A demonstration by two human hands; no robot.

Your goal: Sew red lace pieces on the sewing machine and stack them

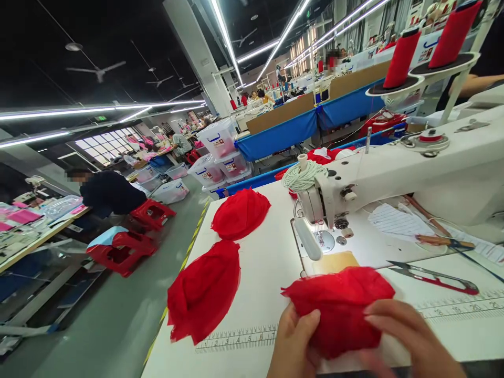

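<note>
Both my hands hold a cupped piece of red fabric [342,315] just in front of the sewing machine [378,178], over the front of the white table. My left hand [295,336] grips its left side, thumb on top and fingers hidden beneath. At the right edge, my right hand [405,336] pinches the cloth between thumb and fingers. Two similar red fabric pieces lie on the table to the left, one nearer [207,291] and one farther back [241,212]. The machine's needle area is lit above the needle plate [325,240].
Thread snips [437,278] lie right of the fabric, near a printed ruler scale [236,338] along the table front. Orange-handled scissors [444,241] rest under the machine arm. Red thread cones [401,58] stand at upper right. Beyond the aisle, a person sits by red stools [122,249].
</note>
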